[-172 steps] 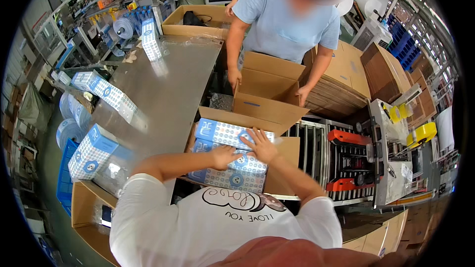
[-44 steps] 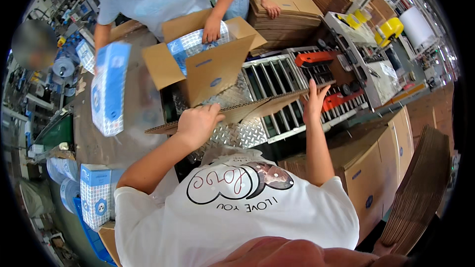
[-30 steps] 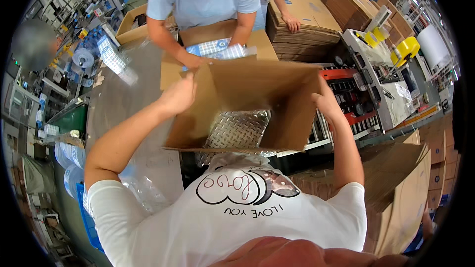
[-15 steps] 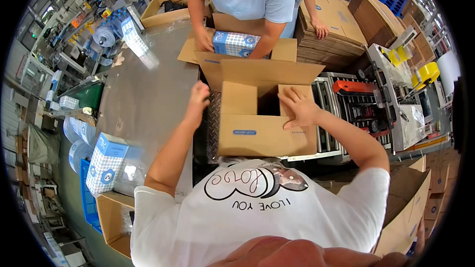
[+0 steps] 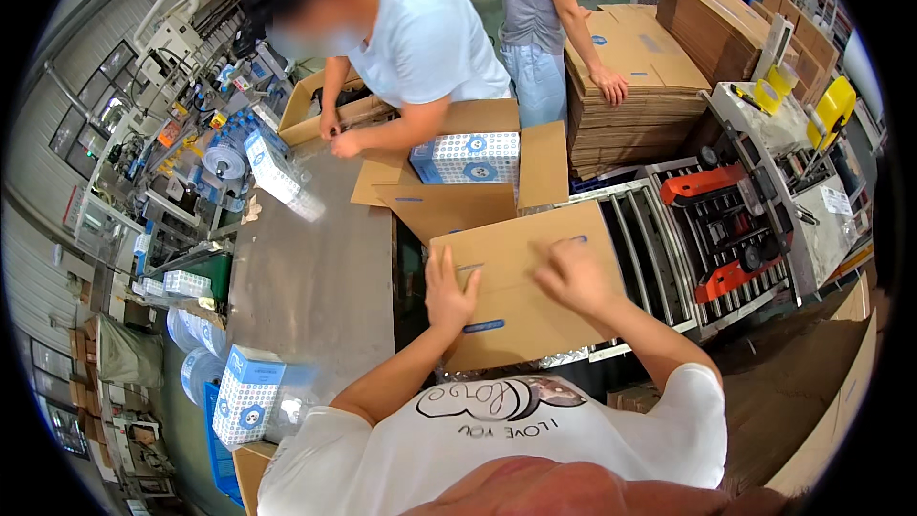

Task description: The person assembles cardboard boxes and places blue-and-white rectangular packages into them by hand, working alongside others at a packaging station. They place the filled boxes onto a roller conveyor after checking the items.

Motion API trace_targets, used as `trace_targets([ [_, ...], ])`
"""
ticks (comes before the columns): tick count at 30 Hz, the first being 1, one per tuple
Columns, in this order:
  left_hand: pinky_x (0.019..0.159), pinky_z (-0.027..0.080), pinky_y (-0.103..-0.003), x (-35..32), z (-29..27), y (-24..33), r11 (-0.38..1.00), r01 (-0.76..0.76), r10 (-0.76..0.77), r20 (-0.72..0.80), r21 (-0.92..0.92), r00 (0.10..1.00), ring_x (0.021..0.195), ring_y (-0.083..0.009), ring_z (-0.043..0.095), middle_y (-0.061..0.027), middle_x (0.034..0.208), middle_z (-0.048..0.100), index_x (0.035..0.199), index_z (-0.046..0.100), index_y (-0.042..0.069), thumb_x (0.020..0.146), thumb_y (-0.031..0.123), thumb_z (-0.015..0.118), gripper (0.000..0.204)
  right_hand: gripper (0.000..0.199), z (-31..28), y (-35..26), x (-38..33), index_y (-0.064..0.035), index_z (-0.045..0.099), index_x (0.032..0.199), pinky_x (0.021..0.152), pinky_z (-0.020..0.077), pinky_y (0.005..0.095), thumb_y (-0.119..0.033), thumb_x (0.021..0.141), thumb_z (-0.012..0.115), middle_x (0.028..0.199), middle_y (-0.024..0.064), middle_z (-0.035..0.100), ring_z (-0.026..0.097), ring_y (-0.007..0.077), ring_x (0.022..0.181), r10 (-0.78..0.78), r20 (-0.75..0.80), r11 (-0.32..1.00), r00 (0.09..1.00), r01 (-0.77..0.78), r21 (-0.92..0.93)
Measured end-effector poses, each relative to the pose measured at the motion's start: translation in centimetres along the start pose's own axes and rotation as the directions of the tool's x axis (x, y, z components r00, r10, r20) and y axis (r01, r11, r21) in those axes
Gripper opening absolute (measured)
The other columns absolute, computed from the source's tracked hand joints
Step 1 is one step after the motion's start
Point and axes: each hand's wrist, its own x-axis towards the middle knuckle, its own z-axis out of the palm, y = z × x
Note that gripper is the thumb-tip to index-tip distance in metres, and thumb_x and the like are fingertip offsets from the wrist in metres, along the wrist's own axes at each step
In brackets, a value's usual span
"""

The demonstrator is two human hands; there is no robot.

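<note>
A brown cardboard box (image 5: 535,253) lies in front of me with its flaps folded flat. My left hand (image 5: 449,289) presses on its left part, fingers spread. My right hand (image 5: 571,276) rests flat on its right part. Just beyond it stands an open cardboard box (image 5: 449,205) holding a blue-and-white patterned pack (image 5: 464,157). A person in a light blue shirt (image 5: 425,43) leans over that box.
A grey metal table (image 5: 315,277) runs along my left with patterned packs (image 5: 246,401) on it. A roller conveyor with an orange-and-black taping machine (image 5: 726,229) stands to the right. A second person rests a hand on a stack of flat cartons (image 5: 635,76) at the back.
The box flaps, open half a second ago, are now folded shut under both my hands. The person opposite has put a patterned pack into the far box.
</note>
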Motion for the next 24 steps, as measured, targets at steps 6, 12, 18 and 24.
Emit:
trace_targets([
  [6, 0.108, 0.037, -0.041, -1.0, -4.6, -15.7, 0.982, 0.185, -0.182, -0.073, 0.039, 0.981, 0.135, -0.0407, 0.039, -0.0271, 0.148, 0.036, 0.147, 0.040, 0.017, 0.102, 0.029, 0.045, 0.048, 0.057, 21.4, 15.4, -6.7, -0.0005, 0.036, 0.146, 0.115, 0.0245, 0.0377, -0.040, 0.104, 0.036, 0.151, 0.0165, 0.038, 0.031, 0.0293, 0.141, 0.581, 0.091, 0.518, 0.809, -0.453, 0.725],
  [12, 0.100, 0.043, -0.039, -3.0, -3.6, -17.8, 0.863, 0.294, -0.334, -0.028, -0.410, 0.942, 0.120, -0.0328, 0.056, -0.0248, 0.129, 0.058, 0.141, 0.047, 0.007, 0.103, 0.030, 0.043, 0.045, 0.097, 19.0, 22.4, -12.3, 0.0114, 0.056, 0.125, 0.082, 0.0517, 0.0449, -0.077, 0.088, 0.038, 0.117, 0.0219, 0.065, 0.064, 0.0289, 0.102, 0.776, 0.558, 0.164, 0.293, -0.949, 0.270],
  [18, 0.100, 0.045, -0.039, -7.6, 2.1, -10.4, -0.241, 0.511, -0.302, 0.564, -0.825, 0.768, 0.121, -0.0248, 0.054, -0.0136, 0.136, 0.056, 0.140, 0.049, 0.006, 0.096, 0.066, 0.033, 0.075, 0.035, -12.2, 13.0, -4.2, 0.0019, 0.060, 0.118, 0.089, 0.0518, 0.0339, -0.022, 0.092, 0.062, 0.113, 0.0098, 0.067, 0.065, 0.0194, 0.101, 0.395, 0.418, 0.296, 0.818, -0.545, 0.785],
  [24, 0.119, 0.013, -0.043, -4.0, -6.0, -8.6, 0.084, 0.758, -0.216, 0.731, -0.647, 0.648, 0.149, -0.0295, 0.009, -0.0123, 0.161, 0.015, 0.155, 0.011, 0.006, 0.086, 0.083, 0.023, 0.104, 0.041, -4.6, -7.5, 1.0, -0.0025, 0.053, 0.128, 0.096, 0.0448, 0.0359, -0.028, 0.097, 0.052, 0.124, 0.0103, 0.055, 0.053, 0.0223, 0.112, 0.219, 0.543, 0.651, 0.811, -0.536, 0.537],
])
